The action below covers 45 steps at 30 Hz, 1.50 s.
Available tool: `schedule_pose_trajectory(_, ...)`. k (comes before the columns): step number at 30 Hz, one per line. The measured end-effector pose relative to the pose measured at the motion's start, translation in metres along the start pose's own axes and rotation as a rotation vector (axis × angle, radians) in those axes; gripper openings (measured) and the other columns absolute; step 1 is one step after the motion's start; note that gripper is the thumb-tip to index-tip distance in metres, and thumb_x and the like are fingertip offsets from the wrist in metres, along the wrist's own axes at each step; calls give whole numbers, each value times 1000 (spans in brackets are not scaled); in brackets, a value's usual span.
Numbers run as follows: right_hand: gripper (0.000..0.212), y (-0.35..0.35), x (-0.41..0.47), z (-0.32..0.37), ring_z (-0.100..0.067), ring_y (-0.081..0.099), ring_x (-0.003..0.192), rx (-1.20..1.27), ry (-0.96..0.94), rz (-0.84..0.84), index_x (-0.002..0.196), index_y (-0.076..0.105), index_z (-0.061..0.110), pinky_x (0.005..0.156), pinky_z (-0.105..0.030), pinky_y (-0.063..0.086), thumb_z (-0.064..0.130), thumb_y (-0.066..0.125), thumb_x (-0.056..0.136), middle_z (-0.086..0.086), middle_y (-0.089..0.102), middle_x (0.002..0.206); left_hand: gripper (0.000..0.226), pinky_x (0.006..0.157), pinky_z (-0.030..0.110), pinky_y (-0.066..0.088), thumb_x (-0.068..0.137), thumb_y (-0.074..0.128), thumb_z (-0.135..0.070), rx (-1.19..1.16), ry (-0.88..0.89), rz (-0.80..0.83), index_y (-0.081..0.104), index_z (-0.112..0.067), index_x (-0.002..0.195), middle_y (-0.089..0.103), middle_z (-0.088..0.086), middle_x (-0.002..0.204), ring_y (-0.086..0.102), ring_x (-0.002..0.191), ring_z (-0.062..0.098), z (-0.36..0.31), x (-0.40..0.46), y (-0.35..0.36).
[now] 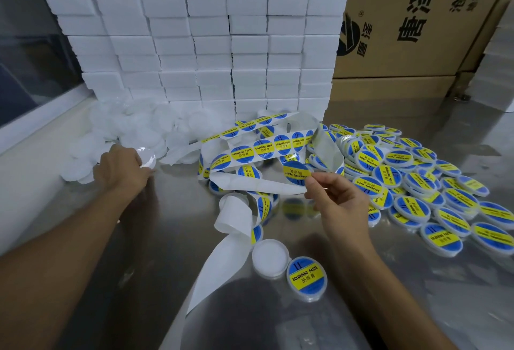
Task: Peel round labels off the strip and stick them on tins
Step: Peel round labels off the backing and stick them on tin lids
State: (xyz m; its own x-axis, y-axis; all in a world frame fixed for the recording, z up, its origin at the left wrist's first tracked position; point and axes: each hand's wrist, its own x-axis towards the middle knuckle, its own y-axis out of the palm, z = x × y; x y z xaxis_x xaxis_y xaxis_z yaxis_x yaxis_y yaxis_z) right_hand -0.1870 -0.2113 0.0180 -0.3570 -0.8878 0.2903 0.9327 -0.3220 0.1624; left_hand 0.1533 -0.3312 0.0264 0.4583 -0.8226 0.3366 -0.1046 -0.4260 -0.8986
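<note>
Head view: right hand point(338, 205) pinches a round blue-and-yellow label point(297, 172) by its lower edge between thumb and forefinger, label lifted just above the bare backing of the strip point(251, 152). Strip loops in tangled coils across mid-table, still carrying a row of labels reading SOLDERING PASTE; its empty white tail point(219, 260) runs down toward the near edge. Left hand point(122, 167) reaches left, fingers curled round a clear unlabelled tin point(146, 157) at the edge of the pile of plain tins point(133, 130), which sits at the foot of the stacked white boxes point(194, 38). Heap of labelled tins point(411, 174) spreads over the right side of the steel table point(167, 238). Near front, one labelled tin point(306, 280) touches an unlabelled white tin point(270, 258), just right of the strip tail. Cardboard cartons point(417, 30) stand back right.
</note>
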Motion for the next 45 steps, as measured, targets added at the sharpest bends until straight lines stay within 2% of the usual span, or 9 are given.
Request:
schedule_pose_trajectory(8,10,-2,0,-2,-5,67,65,-24,27,10,83,73,23,57,-13,49,13,73,86,5,73,74,32,83,47,47,89,64,-11,-156,45,-65,59,-16,120,67,19,111,59,101,45,-5,0,0)
schedule_pose_trajectory(14,6,-1,-1,-4,-8,71,69,-55,45,38,84,74,22,56,-15,50,16,73,86,7,74,75,15,76,37,43,91,63,-13,-353,-17,-110,68,-8,104,71,15,104,61,100,38,-15,-24,8)
schedule_pose_trajectory(18,9,-1,-2,-6,-12,71,72,-57,32,20,81,75,22,56,-18,50,14,75,85,6,73,89,17,85,35,46,90,62,-12,-570,-68,-165,68,-10,106,72,11,101,63,95,30,-23,-44,8)
schedule_pose_trajectory(22,8,0,-2,-7,-5,68,69,-83,12,2,82,75,23,60,-20,49,15,77,84,-2,63,112,21,66,15,43,87,60,-11,-867,-184,-192,68,-14,107,69,3,91,59,69,13,-35,-64,0)
schedule_pose_trajectory(27,6,1,-4,-3,-2,59,58,-94,16,40,87,74,24,53,-16,48,17,73,87,10,70,82,22,64,20,56,84,63,-2,-1330,-308,-86,67,-19,96,69,-1,84,69,59,9,-52,-90,-19)
schedule_pose_trajectory(32,9,5,-8,1,-7,62,57,-32,6,103,98,69,11,53,-16,48,9,70,89,1,70,74,20,64,20,57,84,63,9,-1642,-287,119,68,-9,92,72,6,82,69,62,11,-63,-120,-37)
schedule_pose_trajectory(35,11,9,-11,2,-11,64,56,-1,8,125,99,68,10,52,-17,48,7,70,89,-7,73,75,17,65,24,57,83,63,9,-1736,-262,260,69,-6,87,74,4,77,69,67,15,-65,-132,-41)
schedule_pose_trajectory(39,7,10,-14,2,-6,62,55,-46,-19,120,91,72,19,52,-15,47,13,72,88,5,71,78,14,64,25,58,85,61,8,-1799,-280,406,68,-4,89,74,4,78,69,69,16,-65,-141,-40)
schedule_pose_trajectory(45,2,7,-12,8,-9,63,59,24,20,83,85,75,16,53,-17,49,15,74,84,-1,71,70,16,67,25,57,82,67,2,-1750,-262,474,68,1,98,75,11,89,72,77,19,-65,-149,-35)
